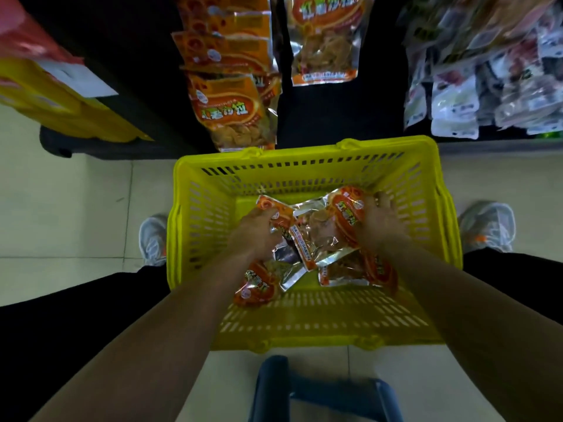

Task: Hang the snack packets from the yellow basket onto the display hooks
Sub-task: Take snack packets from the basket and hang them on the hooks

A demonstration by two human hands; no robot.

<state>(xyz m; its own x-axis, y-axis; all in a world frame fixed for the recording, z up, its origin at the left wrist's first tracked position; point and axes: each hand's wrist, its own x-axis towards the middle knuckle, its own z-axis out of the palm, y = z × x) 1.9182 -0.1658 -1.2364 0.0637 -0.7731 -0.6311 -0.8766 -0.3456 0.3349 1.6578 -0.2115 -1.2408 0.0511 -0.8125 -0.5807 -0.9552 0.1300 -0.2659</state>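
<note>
Reaching into the yellow basket [307, 161], left hand [259, 228] gripping one orange snack packet [275, 210], right hand [379, 222] clasping another packet [341, 220].

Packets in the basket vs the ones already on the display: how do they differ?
The packets in the yellow basket lie flat, overlapping at mixed angles; the hung packets dangle in an ordered row. The basket packets are being grasped by the left hand and right hand; the hung packets are untouched. Both share orange printing with clear foil windows.
</note>
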